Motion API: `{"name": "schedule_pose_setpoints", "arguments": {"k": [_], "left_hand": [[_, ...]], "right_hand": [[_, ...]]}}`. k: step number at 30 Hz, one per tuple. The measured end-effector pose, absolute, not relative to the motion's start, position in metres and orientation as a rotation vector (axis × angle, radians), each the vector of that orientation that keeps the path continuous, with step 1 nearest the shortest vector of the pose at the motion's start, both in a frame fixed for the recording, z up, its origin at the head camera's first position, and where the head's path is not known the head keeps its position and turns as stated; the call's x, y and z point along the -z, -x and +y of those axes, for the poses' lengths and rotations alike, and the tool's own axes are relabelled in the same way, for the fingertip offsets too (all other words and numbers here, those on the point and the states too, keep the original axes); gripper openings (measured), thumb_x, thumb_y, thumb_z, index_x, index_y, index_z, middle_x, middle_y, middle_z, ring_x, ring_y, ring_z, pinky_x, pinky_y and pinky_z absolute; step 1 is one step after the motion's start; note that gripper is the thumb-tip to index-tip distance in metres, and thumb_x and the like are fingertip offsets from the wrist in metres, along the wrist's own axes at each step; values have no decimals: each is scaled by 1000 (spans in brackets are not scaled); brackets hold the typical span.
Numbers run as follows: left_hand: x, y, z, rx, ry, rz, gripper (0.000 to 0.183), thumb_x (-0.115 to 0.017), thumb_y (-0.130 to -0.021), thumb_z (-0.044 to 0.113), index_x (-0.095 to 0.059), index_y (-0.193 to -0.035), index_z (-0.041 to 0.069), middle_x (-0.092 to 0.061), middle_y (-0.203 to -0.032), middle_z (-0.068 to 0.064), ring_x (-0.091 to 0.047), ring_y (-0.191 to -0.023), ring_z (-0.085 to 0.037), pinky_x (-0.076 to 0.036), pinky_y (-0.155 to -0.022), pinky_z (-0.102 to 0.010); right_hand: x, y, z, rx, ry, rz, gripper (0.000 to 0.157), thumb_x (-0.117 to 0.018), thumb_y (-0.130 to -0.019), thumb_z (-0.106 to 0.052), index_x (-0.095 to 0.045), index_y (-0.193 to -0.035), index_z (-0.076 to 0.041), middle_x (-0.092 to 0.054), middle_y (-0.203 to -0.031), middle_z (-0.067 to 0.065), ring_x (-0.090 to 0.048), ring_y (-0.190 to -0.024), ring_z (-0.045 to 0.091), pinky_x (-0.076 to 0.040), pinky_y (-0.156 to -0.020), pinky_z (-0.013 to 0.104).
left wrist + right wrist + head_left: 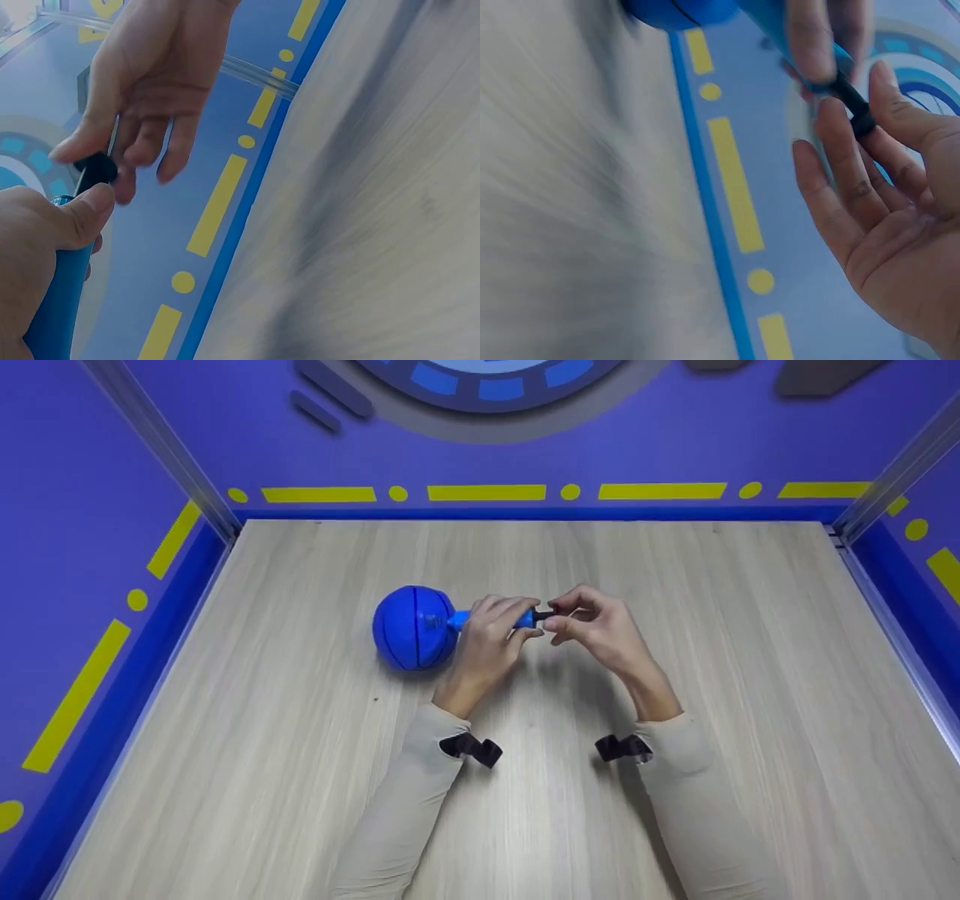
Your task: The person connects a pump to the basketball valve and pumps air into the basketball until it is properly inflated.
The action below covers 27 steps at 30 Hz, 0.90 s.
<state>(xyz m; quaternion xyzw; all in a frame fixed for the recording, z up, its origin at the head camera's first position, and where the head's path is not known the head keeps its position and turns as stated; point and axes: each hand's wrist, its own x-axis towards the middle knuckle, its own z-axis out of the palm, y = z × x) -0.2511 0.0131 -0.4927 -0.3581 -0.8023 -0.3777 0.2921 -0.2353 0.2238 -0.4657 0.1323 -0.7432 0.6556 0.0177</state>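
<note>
A blue ball with dark seam lines rests on the wooden table, left of both hands. Against its right side lies the tip of a blue hand pump, held level. My left hand grips the pump's barrel, fingers over the top and thumb along the near side, hiding its middle. From the barrel's right end sticks a black rod with a black handle. My right hand pinches that handle between thumb and fingers, with the other fingers spread loosely in the right wrist view.
The wood-grain table extends around the hands. Blue panels with yellow dashes and dots stand at the back and sides, joined by metal posts. A black camera mount sits on the left wrist, another on the right.
</note>
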Motion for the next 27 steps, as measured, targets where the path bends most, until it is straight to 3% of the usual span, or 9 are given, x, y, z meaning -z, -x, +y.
{"name": "schedule_pose_setpoints", "arguments": {"k": [3, 7, 12, 20, 27], "left_hand": [[493, 252, 11, 1027, 960, -2144, 34, -84, -91, 15, -77, -120, -1, -78, -116, -12, -69, -104, -29, -54, -96, -41], [492, 256, 5, 1041, 979, -2142, 36, -84, -90, 17, -77, -121, 0, -78, -117, -11, -69, -105, -27, -54, -98, -39], [491, 261, -4, 1038, 959, -2136, 36, -83, -92, 20, -77, -122, 1, -78, -118, -10, -69, -107, -27, -53, -99, -39], [486, 263, -9, 1050, 910, -2116, 36, -84, -90, 16, -76, -121, -1, -78, -117, -11, -69, -107, -29, -53, -99, -40], [487, 256, 3, 1050, 919, -2121, 35, -84, -91, 16, -76, -119, -2, -78, -116, -12, -69, -104, -29, -54, -98, -40]], "right_hand": [[467, 234, 219, -2031, -427, -2308, 24, -80, -93, 4, -69, -113, 12, -71, -106, 21, -74, -73, 23, -64, -74, 38], [463, 231, 223, -1824, -468, -2397, 26, -82, -92, 0, -71, -115, 7, -73, -98, 16, -72, -73, 20, -61, -69, 28], [451, 228, 242, -1658, -465, -2440, 28, -81, -93, -3, -72, -118, 5, -72, -102, 13, -70, -76, 18, -53, -65, 22], [437, 223, 271, -1824, -354, -2285, 26, -80, -94, 0, -73, -120, 4, -71, -103, 16, -73, -76, 20, -60, -75, 27], [449, 228, 254, -1912, -401, -2272, 27, -78, -94, 6, -70, -120, 8, -67, -111, 17, -74, -78, 22, -63, -79, 35]]}}
